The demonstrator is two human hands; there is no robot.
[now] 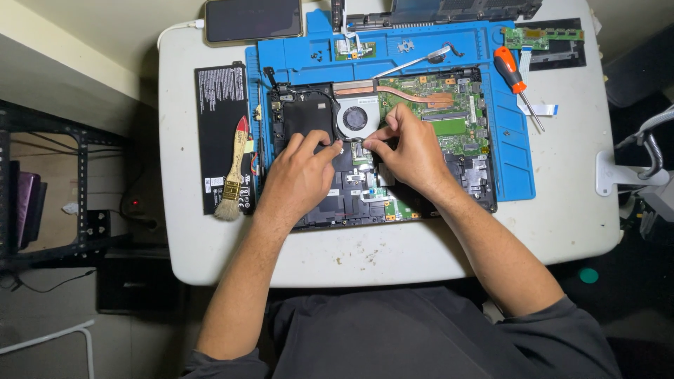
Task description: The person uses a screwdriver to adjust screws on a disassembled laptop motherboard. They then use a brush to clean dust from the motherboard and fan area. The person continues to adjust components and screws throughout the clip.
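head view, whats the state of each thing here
laptop: opened up, boards and fan bare
fan: exposed, in place in the laptop
left hand: fingertips pressed on the laptop just below the fan
right hand: fingertips pinched beside the left ones
battery: out, flat beside the mat
brush: lying on the battery
screwdriver: lying loose on the mat edge
phone: screen dark, cable plugged in

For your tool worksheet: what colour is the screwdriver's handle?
Orange with black, seen in the head view: screwdriver.
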